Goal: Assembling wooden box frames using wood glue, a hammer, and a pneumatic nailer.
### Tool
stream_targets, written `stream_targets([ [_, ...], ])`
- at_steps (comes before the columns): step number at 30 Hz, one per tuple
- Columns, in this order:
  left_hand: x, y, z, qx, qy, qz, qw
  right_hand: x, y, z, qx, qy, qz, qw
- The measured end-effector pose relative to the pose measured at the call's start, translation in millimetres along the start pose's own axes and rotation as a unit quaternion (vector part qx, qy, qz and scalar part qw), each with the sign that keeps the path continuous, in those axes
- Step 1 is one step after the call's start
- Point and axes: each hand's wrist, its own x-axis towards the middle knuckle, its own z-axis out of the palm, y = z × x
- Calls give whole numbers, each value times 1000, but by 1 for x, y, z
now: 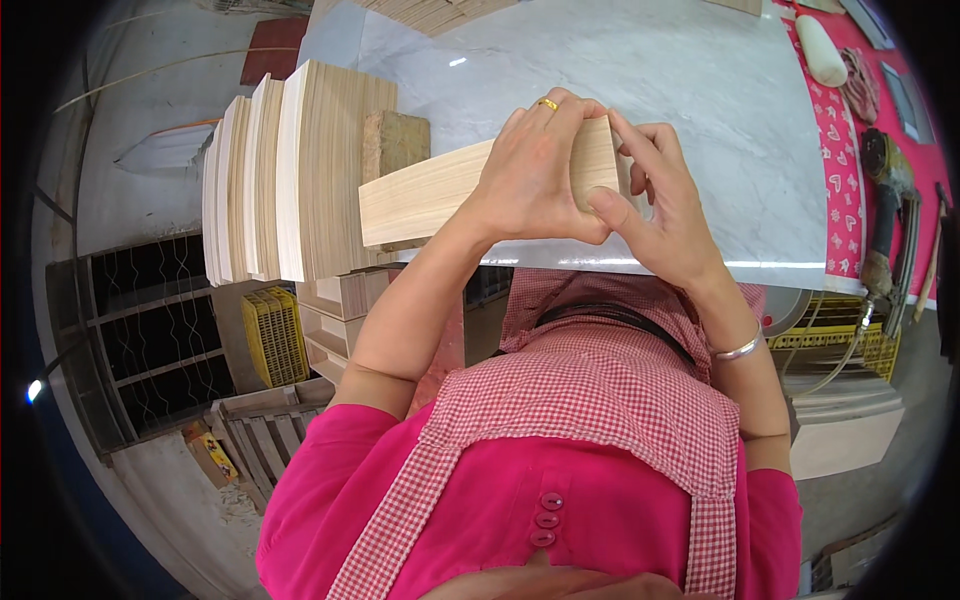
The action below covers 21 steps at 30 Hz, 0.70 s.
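Pale wood, straight-grained: that's the long pc (425, 195), upper centre of the frame, over the marble-look tabletop (740, 130); can't tell from here if it's lifted. Its left part is just beside a brown block (400, 140). L hand (535, 160) straddles it near the right end, fingers close together toward the far edge, thumb at the near one. R hand (670, 200) is clamped round that end, thumb at the near corner, index at the far one, other fingers curled. To handle it well, imo: equal pressure both sides, fingertips flush w/ the corners, left end kept off the stack of boards (340, 170), upper left. Containers: yellow crate (275, 335), left below mid-height, contents n/a to my eye; second yellow crate (880, 350), far right, partly hidden, ditto; open-fronted wooden boxes (325, 340) below the stack, insides unclear
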Motion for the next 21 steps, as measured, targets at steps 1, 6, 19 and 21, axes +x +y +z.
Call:
stream_targets([
  [1, 0, 0, 0, -2, -8, -6, 1000, 1, -3, 0, 6, -4, 8, 1000],
  [6, -3, 0, 1, -17, 7, -30, 999, -41, -35, -23, -23, -83, 27, 996],
  [19, -8, 0, 2, -43, 21, -28, 998, -63, -7, -280, -678, 183, 109, 704],
  [21, -8, -1, 4, -45, 33, -17, 998, -63, 1, -283, -653, 186, 235, 696],
])
